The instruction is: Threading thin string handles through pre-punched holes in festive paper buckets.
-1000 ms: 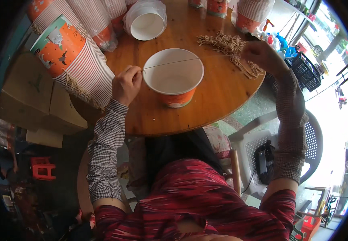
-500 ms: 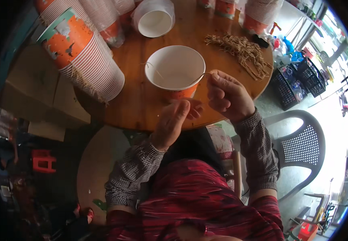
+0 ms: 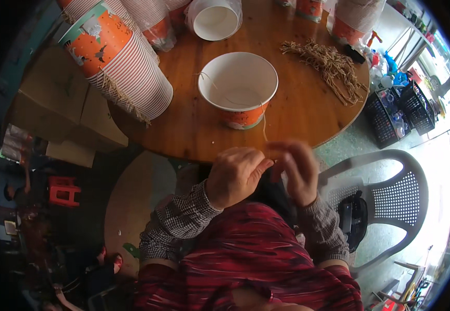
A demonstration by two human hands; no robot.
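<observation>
A white-lined paper bucket point(image 3: 243, 119) with an orange printed outside stands near the table's front edge. Strands of thin twine point(image 3: 265, 124) show at both sides of its rim. From the right side one strand hangs down the outside toward my hands. My left hand point(image 3: 233, 177) is just in front of the table edge, thumb and fingers pinched together on the twine's lower part. Close beside it is my right hand point(image 3: 298, 172), its fingers smeared by motion, so its hold on the strand cannot be made out.
A tall stack of nested orange buckets point(image 3: 131, 72) leans at the left, twine hanging along it. Behind stands a plastic-wrapped bucket point(image 3: 215, 23). A heap of loose twine point(image 3: 334, 67) lies at the right. A grey plastic chair point(image 3: 398, 192) and cardboard boxes point(image 3: 53, 103) flank the table.
Both hands have come down toward me and closer together. My left hand has gone from loosely open to pinching; the twine now hangs down from the bucket's right side.
</observation>
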